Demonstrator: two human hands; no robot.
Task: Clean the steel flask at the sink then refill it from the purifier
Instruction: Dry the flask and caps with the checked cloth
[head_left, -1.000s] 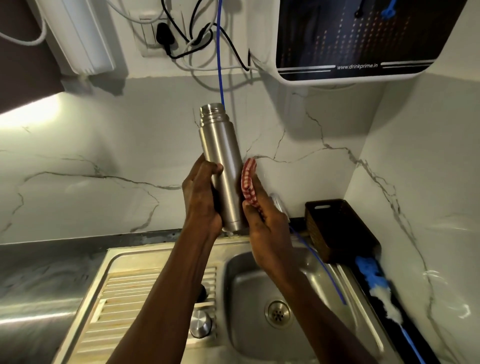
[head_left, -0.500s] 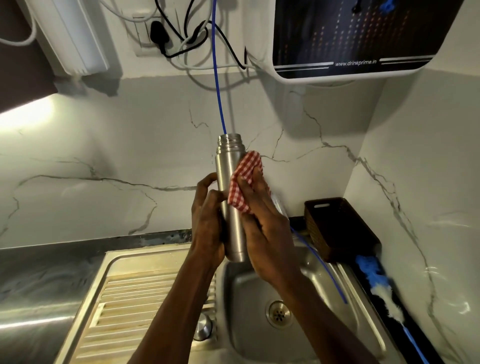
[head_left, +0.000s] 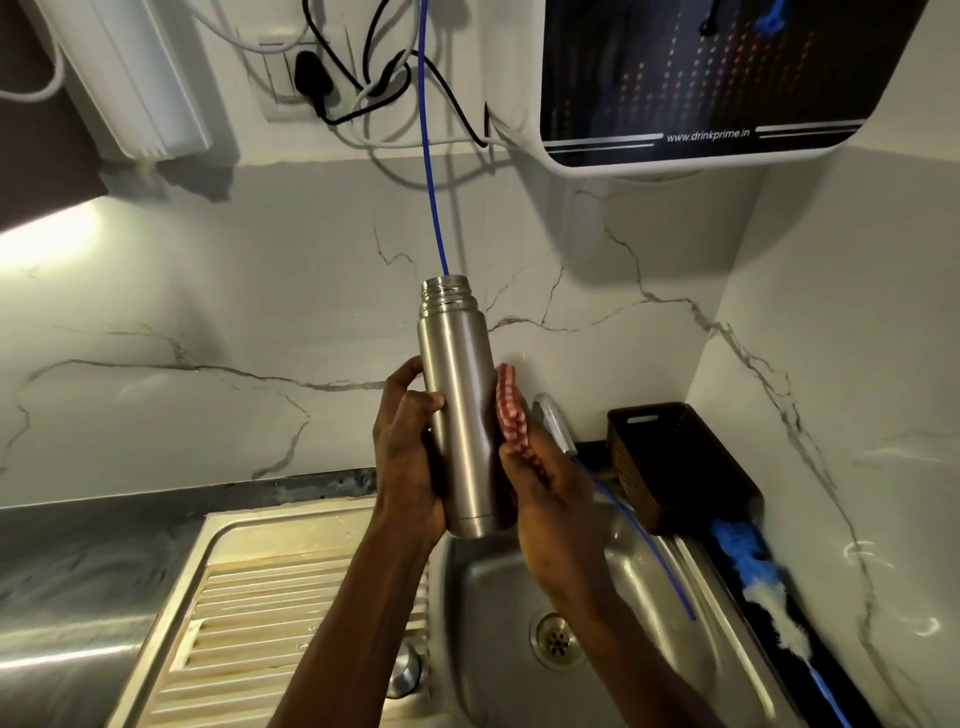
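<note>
The steel flask (head_left: 457, 410) stands upright and uncapped in the air above the sink (head_left: 498, 587). My left hand (head_left: 408, 452) grips its lower body from the left, fingers curled round it. My right hand (head_left: 550, 493) holds a red-and-white checked cloth (head_left: 511, 415) against the flask's right side. The purifier (head_left: 680, 78) hangs on the wall at the upper right, and its blue tube (head_left: 431, 171) runs down behind the flask into the sink basin.
A steel cap (head_left: 405, 675) lies at the drainboard's edge by my left forearm. A dark woven basket (head_left: 675, 462) and a blue-and-white bottle brush (head_left: 763, 587) sit right of the sink. The tap (head_left: 553, 421) pokes out behind my right hand. Plugs and cables hang above.
The cloth has slid down from the flask's neck to its right side. The flask is held a little higher and more exposed than half a second ago.
</note>
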